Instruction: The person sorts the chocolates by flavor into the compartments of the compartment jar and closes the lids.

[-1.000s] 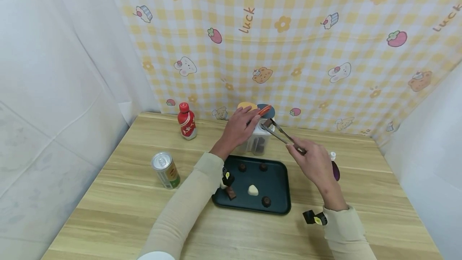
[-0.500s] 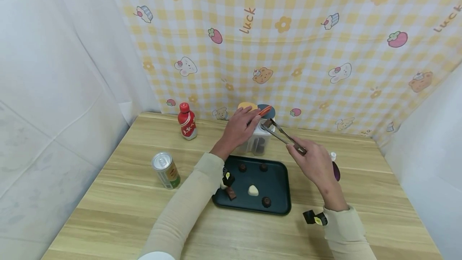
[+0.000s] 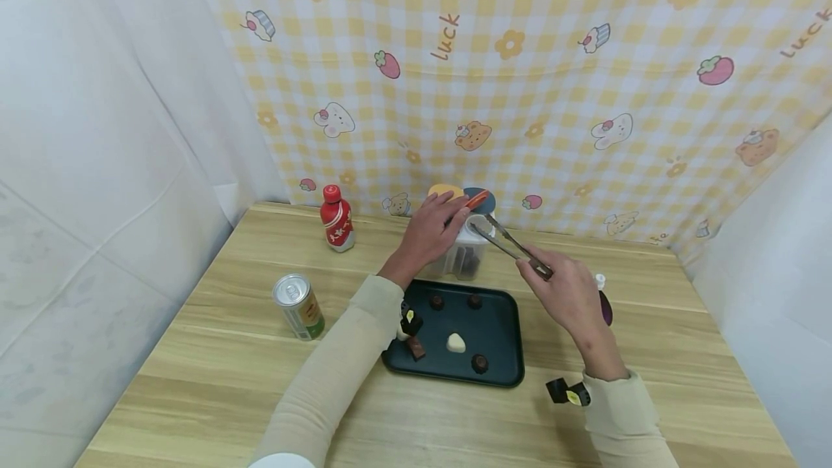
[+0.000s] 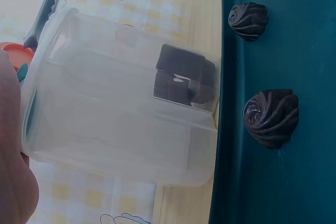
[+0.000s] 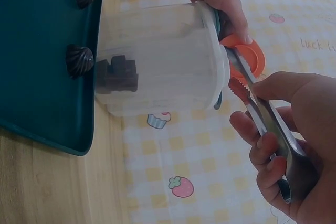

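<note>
A clear plastic container with coloured flip caps stands behind the dark green tray. Several dark chocolate blocks lie at its bottom. My left hand rests over its lid, fingers stretched out and thumb against the raised orange cap. With my right hand I grip metal tongs; their spread tips, with nothing between them, are right at the uncovered round opening. On the tray sit swirled dark chocolates, a white chocolate and a brown chocolate bar.
To the left stand a red bottle and a metal-topped can. A purple object with a white top is partly hidden behind my right wrist. A patterned cloth hangs behind the wooden table.
The brown chocolate piece between the tongs' tips has left them and gone from sight at the container's opening. Both hands have stayed almost in place.
</note>
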The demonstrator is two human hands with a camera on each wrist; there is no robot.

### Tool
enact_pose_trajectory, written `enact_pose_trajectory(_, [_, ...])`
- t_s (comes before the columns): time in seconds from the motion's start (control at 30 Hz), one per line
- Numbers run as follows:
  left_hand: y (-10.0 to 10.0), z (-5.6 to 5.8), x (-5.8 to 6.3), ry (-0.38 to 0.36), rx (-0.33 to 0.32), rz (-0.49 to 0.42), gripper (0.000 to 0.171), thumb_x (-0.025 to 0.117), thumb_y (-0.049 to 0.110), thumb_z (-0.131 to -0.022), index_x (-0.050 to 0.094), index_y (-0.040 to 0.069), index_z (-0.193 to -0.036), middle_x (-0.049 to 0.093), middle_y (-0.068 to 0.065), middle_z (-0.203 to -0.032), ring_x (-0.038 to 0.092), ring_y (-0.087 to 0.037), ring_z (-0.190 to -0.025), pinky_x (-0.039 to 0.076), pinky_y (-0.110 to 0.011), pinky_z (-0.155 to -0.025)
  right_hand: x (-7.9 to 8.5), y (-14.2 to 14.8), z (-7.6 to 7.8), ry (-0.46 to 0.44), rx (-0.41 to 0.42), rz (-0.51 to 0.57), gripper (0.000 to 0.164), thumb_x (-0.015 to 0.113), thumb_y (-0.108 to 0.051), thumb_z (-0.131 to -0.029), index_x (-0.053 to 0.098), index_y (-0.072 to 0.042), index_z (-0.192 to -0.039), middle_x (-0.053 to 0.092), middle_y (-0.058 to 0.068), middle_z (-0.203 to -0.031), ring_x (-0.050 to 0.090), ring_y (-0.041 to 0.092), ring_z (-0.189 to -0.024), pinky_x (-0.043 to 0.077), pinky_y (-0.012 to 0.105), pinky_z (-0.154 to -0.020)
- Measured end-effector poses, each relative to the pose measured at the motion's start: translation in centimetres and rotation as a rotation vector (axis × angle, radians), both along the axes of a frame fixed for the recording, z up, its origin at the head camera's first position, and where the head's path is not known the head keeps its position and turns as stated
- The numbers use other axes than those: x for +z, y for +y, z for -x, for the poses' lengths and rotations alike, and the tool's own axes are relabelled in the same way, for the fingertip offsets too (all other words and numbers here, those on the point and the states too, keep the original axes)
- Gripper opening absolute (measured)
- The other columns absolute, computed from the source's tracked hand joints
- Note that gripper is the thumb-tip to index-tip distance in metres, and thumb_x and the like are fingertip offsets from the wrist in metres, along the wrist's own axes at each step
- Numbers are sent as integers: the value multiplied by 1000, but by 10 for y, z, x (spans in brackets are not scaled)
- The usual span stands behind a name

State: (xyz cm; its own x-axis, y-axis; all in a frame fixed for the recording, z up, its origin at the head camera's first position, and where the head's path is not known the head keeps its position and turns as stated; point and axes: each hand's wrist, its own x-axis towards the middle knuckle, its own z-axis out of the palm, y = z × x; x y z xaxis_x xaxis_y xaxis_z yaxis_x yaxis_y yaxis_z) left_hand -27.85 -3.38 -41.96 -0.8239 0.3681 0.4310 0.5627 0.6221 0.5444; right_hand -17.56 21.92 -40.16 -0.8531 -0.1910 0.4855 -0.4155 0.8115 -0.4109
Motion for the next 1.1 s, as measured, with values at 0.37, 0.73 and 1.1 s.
enact_pose_trajectory(0.37, [-1, 1, 0, 2, -12, 3, 49, 40, 40, -112, 58, 12, -148, 57, -7, -148, 39, -21, -147, 12, -29, -123, 4, 3, -8, -6, 12, 17, 30, 74, -20, -98, 76, -6, -125, 75, 4, -86, 61, 13, -62, 43, 30, -49])
enact_pose_trajectory(0.73, [-2, 2, 0, -4, -21, 0, 48, 40, 38, -112, 57, 13, -149, 57, -7, -148, 39, -22, -146, 11, -27, -123, 5, 8, -36, -18, 158, -92, 28, 76, -17, -95, 77, -7, -121, 76, 0, -89, 57, 4, -59, 45, 24, -48])
enact_pose_trajectory(1.1, [-1, 2, 0, -16, -7, 5, 49, 39, 40, -112, 58, 14, -149, 55, -7, -150, 39, -21, -147, 12, -29, -123, -23, -10, -64, -173, 283, -197, 25, 78, -24, -94, 80, -12, -116, 67, -13, -78, 40, -5, -52, 33, 19, -42])
